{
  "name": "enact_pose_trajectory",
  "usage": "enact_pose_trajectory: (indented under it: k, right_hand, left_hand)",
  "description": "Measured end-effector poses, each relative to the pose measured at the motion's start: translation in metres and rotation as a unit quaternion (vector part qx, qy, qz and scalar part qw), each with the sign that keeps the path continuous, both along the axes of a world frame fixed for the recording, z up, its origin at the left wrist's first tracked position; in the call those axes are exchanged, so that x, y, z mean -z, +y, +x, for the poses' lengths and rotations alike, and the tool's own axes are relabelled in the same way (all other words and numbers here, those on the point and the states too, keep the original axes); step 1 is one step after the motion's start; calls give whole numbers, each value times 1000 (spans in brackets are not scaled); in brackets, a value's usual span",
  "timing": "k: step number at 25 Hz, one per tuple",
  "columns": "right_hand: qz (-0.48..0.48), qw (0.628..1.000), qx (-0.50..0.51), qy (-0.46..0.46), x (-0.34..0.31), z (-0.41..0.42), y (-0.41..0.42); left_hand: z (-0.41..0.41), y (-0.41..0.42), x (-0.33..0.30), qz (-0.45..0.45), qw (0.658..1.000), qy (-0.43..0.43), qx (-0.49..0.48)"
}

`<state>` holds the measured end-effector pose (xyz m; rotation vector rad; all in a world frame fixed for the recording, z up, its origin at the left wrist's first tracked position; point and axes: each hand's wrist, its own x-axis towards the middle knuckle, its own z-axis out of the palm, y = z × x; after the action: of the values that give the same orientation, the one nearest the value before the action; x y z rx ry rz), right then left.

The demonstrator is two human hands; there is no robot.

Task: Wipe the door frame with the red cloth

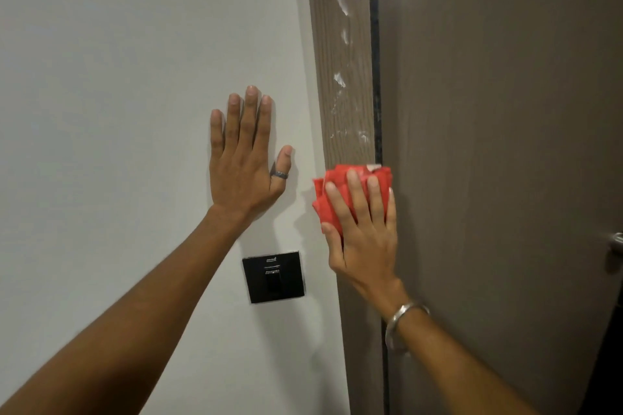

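Observation:
The door frame is a vertical strip of brown wood grain between the white wall and the door. White foamy smears run down it from the top to just above the cloth. My right hand presses a folded red cloth flat against the frame, fingers spread over it. My left hand lies flat on the white wall to the left of the frame, fingers apart, holding nothing, with a ring on the thumb.
A black square switch plate sits on the white wall below my left hand. The closed brown door fills the right side. A metal door handle shows at the right edge.

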<state>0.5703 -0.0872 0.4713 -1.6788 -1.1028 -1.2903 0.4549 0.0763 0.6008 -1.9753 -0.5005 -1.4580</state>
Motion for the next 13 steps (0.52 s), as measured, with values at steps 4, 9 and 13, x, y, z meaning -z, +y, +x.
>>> enact_pose_trajectory:
  k: [4,9,13]
  right_hand:
    - [44,999,8,-6,-65,13,13]
    - [-4,1000,28,-14,7,3,0]
    - [-5,998,1,-67,-29,28,-4]
  left_hand:
    - [0,-1,1,-1,1000,-4,-1]
    - [0,-1,0,3,1000,-8,-12]
    - [3,0,1,4,1000,-15,-10]
